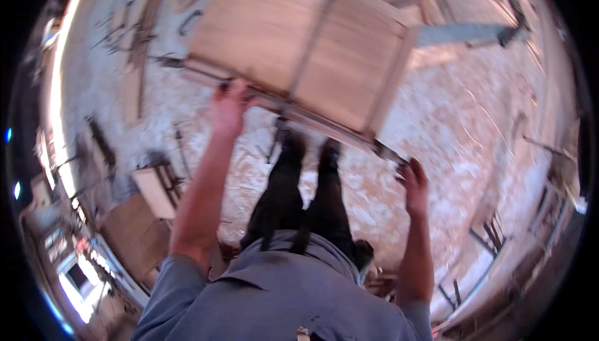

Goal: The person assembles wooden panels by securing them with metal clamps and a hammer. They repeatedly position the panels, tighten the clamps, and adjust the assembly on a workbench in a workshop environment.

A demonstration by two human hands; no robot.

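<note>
A framed wooden panel (262,23) lies in front of me, tilted in the view and slightly blurred. One metal bar clamp (315,35) runs across its face from far edge to near edge. Along the near edge lies another bar clamp (268,99). My left hand (229,110) is closed around this clamp and the panel's edge, left of the middle. At the clamp's right end, just past the panel's corner, the fingers of my right hand (415,185) curl round its end piece.
Several clamps and a long wooden board (134,85) lie on the floor to the left. A long pale-blue piece (462,34) with a dark end sits beyond the panel's right side. A wooden block (156,191) stands by my left arm. More metal clamps (490,235) are at right.
</note>
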